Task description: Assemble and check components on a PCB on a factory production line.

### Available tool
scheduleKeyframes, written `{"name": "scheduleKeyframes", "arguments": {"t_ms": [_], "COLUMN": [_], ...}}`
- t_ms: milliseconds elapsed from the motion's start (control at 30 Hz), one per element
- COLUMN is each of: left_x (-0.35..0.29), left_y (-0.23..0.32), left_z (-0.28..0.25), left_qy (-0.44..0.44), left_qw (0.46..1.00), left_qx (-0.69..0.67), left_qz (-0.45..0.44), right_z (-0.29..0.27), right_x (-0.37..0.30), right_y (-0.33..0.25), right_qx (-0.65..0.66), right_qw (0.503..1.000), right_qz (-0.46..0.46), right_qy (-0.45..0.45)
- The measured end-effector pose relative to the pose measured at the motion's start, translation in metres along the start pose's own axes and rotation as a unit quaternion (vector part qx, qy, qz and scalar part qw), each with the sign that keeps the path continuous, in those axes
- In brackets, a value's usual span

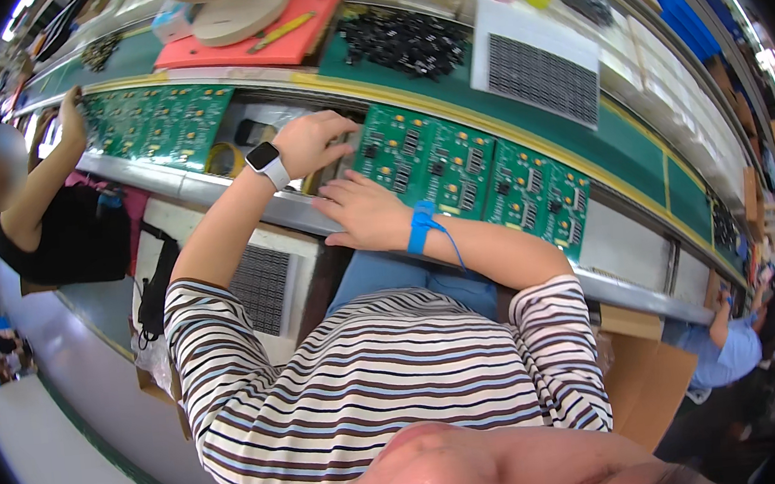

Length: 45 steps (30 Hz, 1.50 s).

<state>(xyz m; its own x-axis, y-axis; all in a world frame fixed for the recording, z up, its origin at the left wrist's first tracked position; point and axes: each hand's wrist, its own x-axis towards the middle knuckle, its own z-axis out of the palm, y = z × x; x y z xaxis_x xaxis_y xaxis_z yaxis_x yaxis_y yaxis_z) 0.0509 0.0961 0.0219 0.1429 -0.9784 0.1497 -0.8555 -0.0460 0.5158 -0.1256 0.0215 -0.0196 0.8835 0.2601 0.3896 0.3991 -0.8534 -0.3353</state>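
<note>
My left hand (311,144), with a watch on its wrist, reaches over the work line. Its fingers are bent but apart, the tips at the upper left corner of a green circuit board panel (431,165); whether they touch it I cannot tell. Just below, my right hand (368,212), with a blue strap round the wrist, lies palm down with fingers spread beside the panel's lower left edge. Small black and pale components sit on the panel. To its right lies another green panel (538,192), partly behind my right forearm.
Black parts (401,40) lie heaped behind the panels, left of a white tray (534,65) with dark rows. A yellow cutter (281,31) rests on a red sheet (316,34). At left, a co-worker's hand (71,118) is by more boards (156,120). A metal rail (630,289) runs along the front.
</note>
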Motion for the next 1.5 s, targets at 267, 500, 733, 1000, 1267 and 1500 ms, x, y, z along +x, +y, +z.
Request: {"name": "scheduleKeyframes", "arguments": {"t_ms": [267, 500, 733, 1000, 1267, 1500], "left_x": [-0.102, -0.178, -0.155, -0.143, -0.096, -0.048], "left_y": [-0.198, -0.272, -0.226, -0.185, -0.094, 0.008], "left_z": [-0.098, -0.105, -0.107, -0.087, -0.06, -0.032], "left_qy": [0.235, 0.154, 0.146, 0.123, 0.063, -0.031], "left_qw": [0.872, 0.785, 0.815, 0.852, 0.897, 0.951], "left_qx": [0.26, 0.241, 0.17, 0.144, 0.055, 0.188], "left_qz": [-0.341, -0.55, -0.534, -0.488, -0.434, -0.245], "right_z": [-0.041, -0.102, -0.163, -0.219, -0.22, -0.205], "right_x": [-0.031, -0.129, -0.242, -0.355, -0.206, -0.206], "right_y": [-0.004, -0.015, -0.019, 0.027, 0.095, 0.212], "right_qx": [0.061, 0.016, -0.079, -0.327, -0.224, -0.228], "right_qw": [0.987, 0.955, 0.868, 0.729, 0.902, 0.779], "right_qz": [0.092, 0.279, 0.488, 0.587, 0.365, 0.522], "right_qy": [-0.117, -0.101, -0.044, -0.131, 0.049, 0.261]}}
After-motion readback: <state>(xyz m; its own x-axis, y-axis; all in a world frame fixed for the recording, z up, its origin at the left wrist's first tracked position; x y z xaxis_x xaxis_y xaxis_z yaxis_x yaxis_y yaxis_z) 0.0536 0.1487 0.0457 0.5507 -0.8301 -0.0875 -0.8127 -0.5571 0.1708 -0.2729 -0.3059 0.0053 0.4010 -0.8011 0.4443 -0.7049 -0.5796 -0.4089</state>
